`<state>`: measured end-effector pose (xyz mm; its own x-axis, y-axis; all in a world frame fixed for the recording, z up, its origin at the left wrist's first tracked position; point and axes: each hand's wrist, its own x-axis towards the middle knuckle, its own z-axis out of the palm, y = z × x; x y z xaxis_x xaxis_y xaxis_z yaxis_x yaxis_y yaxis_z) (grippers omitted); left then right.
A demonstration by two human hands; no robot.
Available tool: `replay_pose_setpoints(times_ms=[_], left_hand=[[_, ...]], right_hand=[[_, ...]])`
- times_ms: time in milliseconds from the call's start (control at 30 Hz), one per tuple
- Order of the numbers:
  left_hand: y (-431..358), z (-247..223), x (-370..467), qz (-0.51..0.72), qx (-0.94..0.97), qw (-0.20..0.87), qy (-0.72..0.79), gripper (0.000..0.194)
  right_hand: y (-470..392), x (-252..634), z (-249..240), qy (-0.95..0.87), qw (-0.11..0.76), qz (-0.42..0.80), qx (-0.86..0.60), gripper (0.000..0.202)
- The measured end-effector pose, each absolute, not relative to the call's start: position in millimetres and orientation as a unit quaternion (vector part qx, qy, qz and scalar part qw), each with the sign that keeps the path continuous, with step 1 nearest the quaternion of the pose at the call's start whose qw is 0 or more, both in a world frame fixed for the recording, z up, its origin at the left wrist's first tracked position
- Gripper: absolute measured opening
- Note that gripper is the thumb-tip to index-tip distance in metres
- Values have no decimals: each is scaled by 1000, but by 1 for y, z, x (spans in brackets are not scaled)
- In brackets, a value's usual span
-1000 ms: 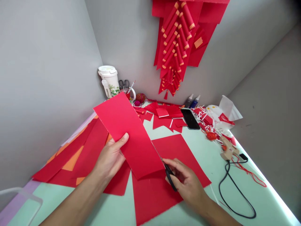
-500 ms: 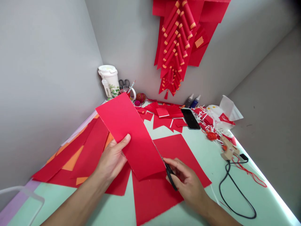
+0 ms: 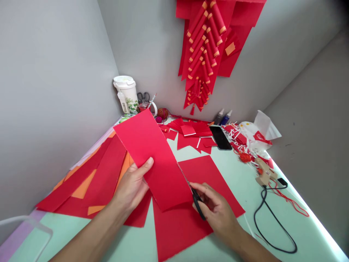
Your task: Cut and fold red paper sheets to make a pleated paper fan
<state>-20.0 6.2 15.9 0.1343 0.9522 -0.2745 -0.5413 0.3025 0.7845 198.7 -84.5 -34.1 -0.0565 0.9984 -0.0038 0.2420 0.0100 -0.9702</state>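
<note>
A red rectangular paper is pinched at its left edge by my left hand, thumb on top and fingers underneath. Black-handled scissors are in my right hand, their blades along the paper's right edge near its lower corner. Below the held piece, a larger red sheet lies on the pale green table. Red strips and orange paper are spread to the left, partly behind my left forearm.
At the back stand a white cup and glue bottles. A phone, paper scraps, a glue gun and its black cable lie right. Red firecracker decorations hang on the wall.
My left hand and the held paper have shifted slightly to the right and down. My right hand and the scissors have hardly moved.
</note>
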Motion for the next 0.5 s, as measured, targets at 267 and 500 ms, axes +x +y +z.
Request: replay_pose_setpoints(times_ms=[267, 500], left_hand=[[5, 15, -18, 526, 266, 707, 390, 29], [3, 15, -17, 522, 269, 710, 388, 31]], right_hand=[[-83, 198, -36, -569, 422, 451, -542, 44], [-84, 199, -32, -562, 425, 452, -547, 43]])
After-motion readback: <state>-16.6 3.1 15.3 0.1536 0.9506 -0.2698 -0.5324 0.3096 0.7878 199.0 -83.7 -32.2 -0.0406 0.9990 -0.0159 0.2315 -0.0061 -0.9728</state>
